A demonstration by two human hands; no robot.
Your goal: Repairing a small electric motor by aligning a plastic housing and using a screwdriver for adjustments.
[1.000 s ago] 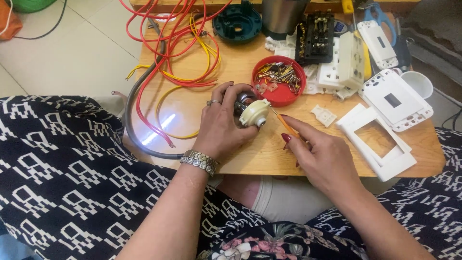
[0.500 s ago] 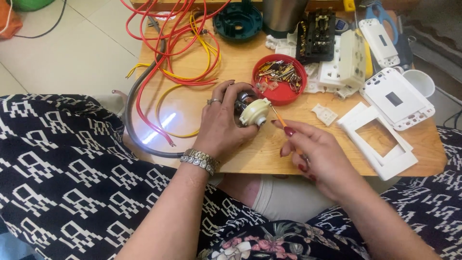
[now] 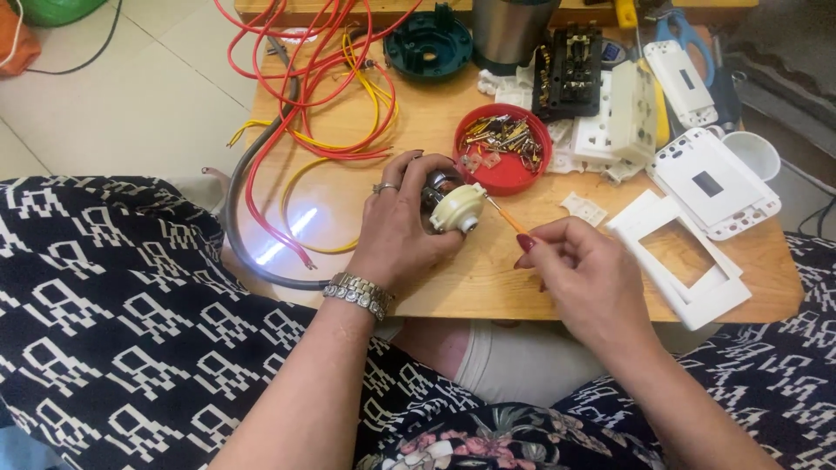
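Note:
My left hand [image 3: 394, 228] grips a small round electrical part [image 3: 455, 206] with a cream plastic face and a dark metal body, held just above the wooden table [image 3: 470, 278]. My right hand [image 3: 585, 277] holds a thin screwdriver [image 3: 505, 214] with an orange handle. Its metal tip touches the right side of the cream part. A ring and a metal watch are on my left hand and wrist.
A red bowl [image 3: 514, 177] of small brass and metal bits sits just behind the part. Red and yellow wires [image 3: 305, 96] sprawl at the left. White switch plates [image 3: 688, 261], a black terminal block [image 3: 568, 61], a teal round cover [image 3: 428, 43] and a white cup [image 3: 754, 153] lie at the right and back.
My right hand closed around the screwdriver and drew back to the right, while the tip stays at the cream part. My left hand kept the part in place.

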